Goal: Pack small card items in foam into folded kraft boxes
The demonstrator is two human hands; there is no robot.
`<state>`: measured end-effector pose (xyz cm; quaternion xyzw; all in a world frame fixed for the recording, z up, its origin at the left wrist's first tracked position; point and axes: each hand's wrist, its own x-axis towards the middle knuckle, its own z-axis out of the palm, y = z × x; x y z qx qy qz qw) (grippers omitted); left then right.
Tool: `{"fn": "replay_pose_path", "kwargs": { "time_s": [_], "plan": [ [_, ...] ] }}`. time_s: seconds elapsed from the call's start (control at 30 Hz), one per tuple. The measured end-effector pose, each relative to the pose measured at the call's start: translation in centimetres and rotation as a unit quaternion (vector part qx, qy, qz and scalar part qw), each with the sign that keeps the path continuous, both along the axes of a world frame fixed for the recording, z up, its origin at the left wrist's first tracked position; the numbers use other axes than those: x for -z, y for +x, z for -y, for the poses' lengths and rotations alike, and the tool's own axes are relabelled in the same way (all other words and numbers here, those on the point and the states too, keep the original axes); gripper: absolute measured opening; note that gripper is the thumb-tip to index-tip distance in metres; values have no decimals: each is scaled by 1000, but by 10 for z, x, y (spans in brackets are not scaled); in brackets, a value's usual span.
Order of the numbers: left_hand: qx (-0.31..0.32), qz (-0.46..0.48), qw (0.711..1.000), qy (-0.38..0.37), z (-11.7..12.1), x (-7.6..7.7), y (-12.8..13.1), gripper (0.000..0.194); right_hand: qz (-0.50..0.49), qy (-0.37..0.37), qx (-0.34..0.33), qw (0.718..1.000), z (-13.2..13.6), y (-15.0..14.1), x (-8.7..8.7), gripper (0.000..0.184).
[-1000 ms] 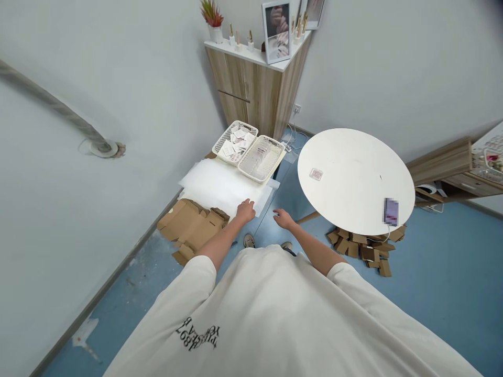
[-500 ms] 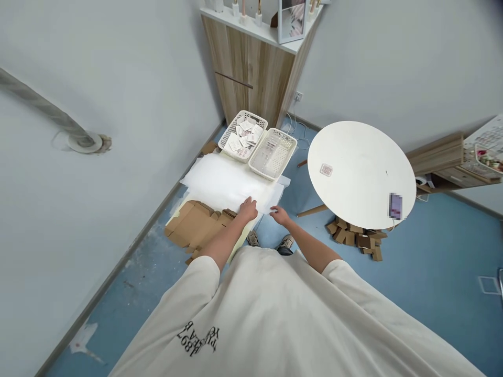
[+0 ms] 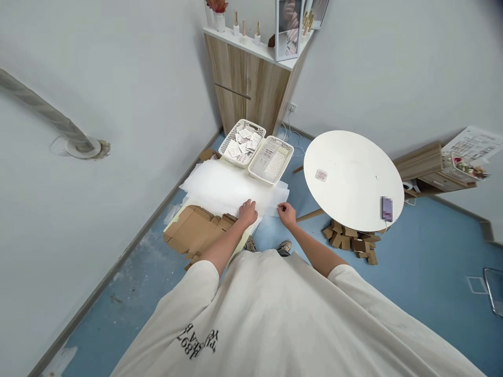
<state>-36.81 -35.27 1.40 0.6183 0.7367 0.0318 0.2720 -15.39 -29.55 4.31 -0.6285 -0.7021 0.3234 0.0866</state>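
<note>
A stack of thin white packing sheets (image 3: 220, 180), slightly see-through at the edges, lies in front of me. My left hand (image 3: 248, 212) rests on the near edge of the stack, fingers spread and pressing down. To its right, my right hand (image 3: 287, 215) is closed in a pinch at the right corner of a sheet. Left of my left hand lie flattened brown cardboard boxes (image 3: 192, 229). Behind the sheets stand two white plastic baskets: the left basket (image 3: 225, 153) holds many small white packets (image 3: 242, 142), and the right basket (image 3: 271, 180) holds clear flat plastic pieces.
A round white table (image 3: 349, 167) stands to the right, with a small clear case (image 3: 321, 175) and a blurred phone (image 3: 386, 209) on it. Small brown boxes (image 3: 353, 242) are heaped on the floor below. A wooden cabinet (image 3: 247, 78) stands in the back corner.
My right hand has moved a little to the right, away from my left hand, and closed at the sheet's corner. My left hand stays on the stack. The camera view has tilted up slightly.
</note>
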Motion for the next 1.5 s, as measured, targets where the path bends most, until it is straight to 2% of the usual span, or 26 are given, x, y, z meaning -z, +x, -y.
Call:
{"fn": "replay_pose_path", "kwargs": {
  "time_s": [0.13, 0.37, 0.57, 0.7, 0.93, 1.23, 1.37, 1.5],
  "plan": [
    [22, 5, 1000, 10, -3, -2, 13, 47, 9, 15, 20, 1000, -6, 30, -2, 50],
    [89, 11, 996, 15, -11, -4, 48, 49, -31, 40, 95, 994, -19, 82, -9, 63],
    [148, 2, 989, 29, -37, -8, 90, 50, -36, 49, 142, 988, -38, 136, -27, 67],
    [167, -2, 986, 27, -61, -9, 121, 51, -42, 43, 158, 986, -57, 176, -30, 69],
    [164, -10, 986, -2, -118, -8, 182, 54, -65, 35, 181, 981, -120, 248, -14, 73],
    [142, -6, 987, -68, -203, 3, 286, 54, -77, -12, 159, 984, -214, 339, 9, 72],
    [145, -7, 987, -67, -230, 8, 332, 51, -64, -26, 137, 988, -255, 384, 15, 68],
    [165, -15, 983, -77, -251, 7, 367, 47, -46, -2, 108, 993, -296, 424, 17, 59]
  ]
}}
